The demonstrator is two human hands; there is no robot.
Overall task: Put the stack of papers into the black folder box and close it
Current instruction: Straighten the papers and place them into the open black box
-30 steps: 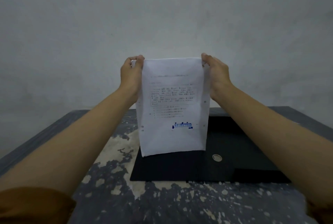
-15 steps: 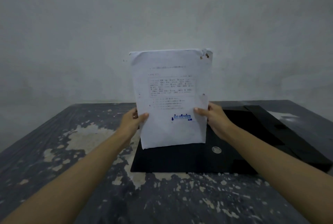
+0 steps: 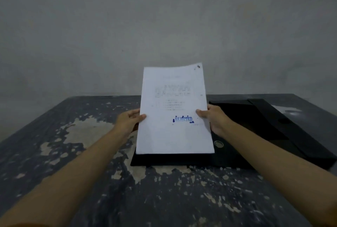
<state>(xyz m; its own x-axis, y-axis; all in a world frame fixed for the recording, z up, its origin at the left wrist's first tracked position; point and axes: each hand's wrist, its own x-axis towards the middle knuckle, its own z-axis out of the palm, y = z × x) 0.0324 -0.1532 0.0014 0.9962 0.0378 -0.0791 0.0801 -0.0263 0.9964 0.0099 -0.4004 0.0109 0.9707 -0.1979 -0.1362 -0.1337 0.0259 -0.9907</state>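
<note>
A white stack of papers (image 3: 171, 131) with printed text and a blue "REJECTED" stamp leans back over the black folder box (image 3: 255, 135), which lies open on the table. Its lower edge rests on or just above the box's left part. My left hand (image 3: 129, 121) grips the stack's left edge at mid height. On the right edge, my right hand (image 3: 213, 119) holds it the same way. A small round metal ring (image 3: 218, 144) shows on the box just right of the papers. The box's flap spreads out to the right.
The table (image 3: 91, 153) is dark with worn, pale patches of chipped paint. A plain grey wall (image 3: 164, 26) rises right behind its far edge. A pale reflection lies on the table's far right corner (image 3: 290, 111).
My hands slid from the stack's top corners down to its sides. The papers tipped back from upright and dropped lower toward the open box.
</note>
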